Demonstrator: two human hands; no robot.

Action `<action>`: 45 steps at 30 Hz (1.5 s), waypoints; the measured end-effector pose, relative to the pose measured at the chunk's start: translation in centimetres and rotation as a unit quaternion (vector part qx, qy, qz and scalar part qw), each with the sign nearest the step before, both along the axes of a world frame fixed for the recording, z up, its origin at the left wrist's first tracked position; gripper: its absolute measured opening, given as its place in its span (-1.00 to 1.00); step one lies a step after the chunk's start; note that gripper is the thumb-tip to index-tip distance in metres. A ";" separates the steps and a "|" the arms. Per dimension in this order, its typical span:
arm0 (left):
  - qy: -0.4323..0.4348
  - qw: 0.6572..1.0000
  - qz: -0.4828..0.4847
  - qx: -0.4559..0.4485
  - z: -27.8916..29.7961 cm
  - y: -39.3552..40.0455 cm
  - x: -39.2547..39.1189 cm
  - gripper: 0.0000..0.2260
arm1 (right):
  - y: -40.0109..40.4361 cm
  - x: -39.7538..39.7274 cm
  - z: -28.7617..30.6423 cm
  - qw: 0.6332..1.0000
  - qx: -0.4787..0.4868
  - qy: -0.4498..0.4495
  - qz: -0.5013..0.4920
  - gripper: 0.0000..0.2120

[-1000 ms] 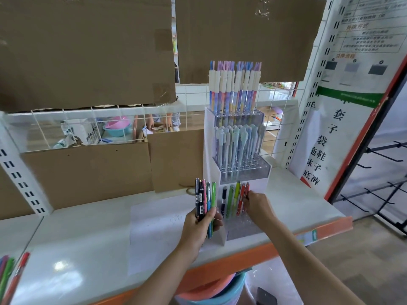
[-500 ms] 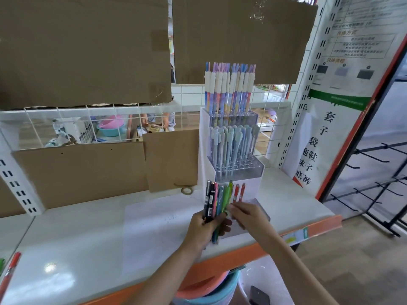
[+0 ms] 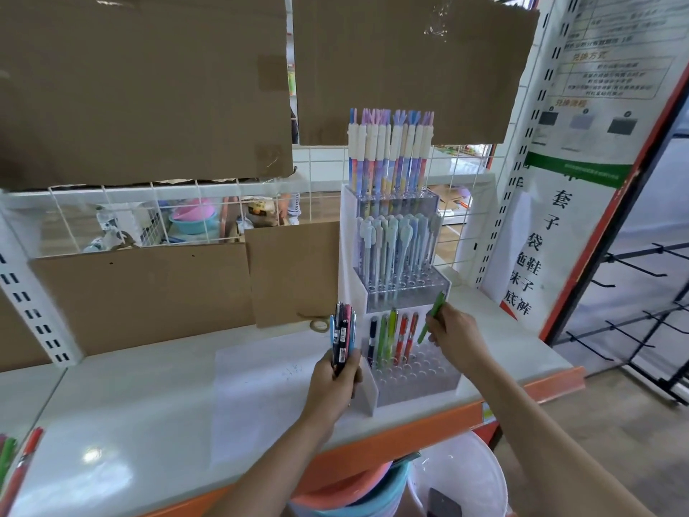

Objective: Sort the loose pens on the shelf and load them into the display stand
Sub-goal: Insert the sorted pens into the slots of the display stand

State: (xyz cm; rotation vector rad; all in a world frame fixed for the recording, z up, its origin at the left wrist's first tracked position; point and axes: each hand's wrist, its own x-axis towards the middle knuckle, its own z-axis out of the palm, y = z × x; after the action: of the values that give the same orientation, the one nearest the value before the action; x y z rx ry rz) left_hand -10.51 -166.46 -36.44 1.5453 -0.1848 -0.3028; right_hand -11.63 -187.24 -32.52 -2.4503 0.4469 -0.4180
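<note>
Over the display stand [image 3: 414, 382] — right hand [image 3: 456, 335] pinches a green pen [image 3: 432, 315]; left hand [image 3: 335, 382] grips a pen bundle [image 3: 343, 335] beside it.

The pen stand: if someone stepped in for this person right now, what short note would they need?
Left hand: grips a bunch of pens upright beside the display stand.
Right hand: pinches one green pen, tilted, over the bottom tier.
Done: the top two tiers look full; five pens stand in the bottom tier's back row.
Left: seat the green pen, load the bunch, then fetch the loose pens at the shelf's far left.
</note>
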 end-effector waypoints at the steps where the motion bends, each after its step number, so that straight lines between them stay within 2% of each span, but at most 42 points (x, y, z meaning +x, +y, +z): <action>1: -0.001 1.000 0.000 0.002 -0.1 0.1 0.0 -0.84 | -0.1 0.5 -0.4 1.000 -0.001 0.010 -0.002 -0.84; 4: -0.014 1.000 -0.005 0.007 -0.5 0.7 0.1 -0.91 | 0.0 1.3 -2.0 0.999 0.002 0.049 -0.008 -0.83; 8: -0.029 0.999 -0.024 -0.002 -0.6 1.3 0.3 -0.91 | 0.4 1.7 -3.9 0.996 -0.042 0.070 -0.029 -0.83; 13: -0.034 0.999 -0.025 -0.016 -0.3 1.5 0.4 -0.87 | 0.9 2.1 -3.8 0.995 -0.060 0.064 -0.052 -0.79; 17: -0.030 0.998 -0.033 -0.035 0.2 1.3 -0.4 -0.88 | 0.5 1.9 -3.7 0.991 -0.057 0.111 -0.053 -0.77; 19: -0.025 0.997 -0.047 -0.052 0.5 1.2 -0.8 -0.88 | 0.5 1.1 -3.4 0.990 -0.035 0.125 -0.064 -0.79; 22: -0.018 0.995 -0.064 -0.067 0.7 0.9 -1.0 -0.84 | 1.5 -0.9 -2.7 0.995 0.033 0.063 -0.065 -0.87; 24: -0.009 0.995 -0.077 -0.068 0.8 0.4 -1.1 -0.85 | 3.3 -2.8 -2.0 0.988 0.151 0.026 0.015 -0.83; 26: -0.004 0.992 -0.109 -0.067 0.9 -0.2 -1.5 -0.89 | 5.3 -4.1 -1.3 0.961 0.259 0.018 0.098 -0.76; 28: -0.008 0.988 -0.143 -0.057 0.8 -0.9 -1.9 -0.90 | 6.1 -4.5 -1.1 0.967 0.224 0.023 0.122 -0.70; 30: 0.006 0.988 -0.140 -0.063 0.6 -1.1 -2.0 -0.90 | 5.6 -4.2 -0.6 0.976 0.195 0.010 0.096 -0.69; 32: 0.037 0.991 -0.103 -0.074 0.6 -0.8 -1.8 -0.88 | 4.1 -3.8 0.3 0.977 0.202 -0.037 0.051 -0.75; 35: 0.041 0.997 -0.042 -0.044 0.5 0.4 -0.9 -0.76 | 0.9 -2.3 1.1 0.984 0.152 -0.090 -0.012 -0.85; 37: 0.012 1.000 -0.017 -0.005 0.2 1.0 -0.5 -0.75 | -0.5 -1.2 0.8 0.991 0.115 -0.066 -0.028 -0.91; 41: -0.016 1.000 -0.013 0.010 0.0 1.6 -0.1 -0.84 | -1.0 0.7 -0.6 0.999 0.014 0.002 -0.035 -0.90; 45: -0.038 0.999 -0.025 0.013 -0.2 2.1 0.1 -0.81 | -0.7 1.8 0.1 0.999 -0.002 0.022 -0.048 -0.83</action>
State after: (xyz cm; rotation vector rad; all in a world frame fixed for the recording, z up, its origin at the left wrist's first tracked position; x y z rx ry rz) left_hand -10.40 -164.37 -36.68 1.5815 -0.2810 -0.2863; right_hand -9.80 -187.92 -32.44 -2.4525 0.5853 -0.4060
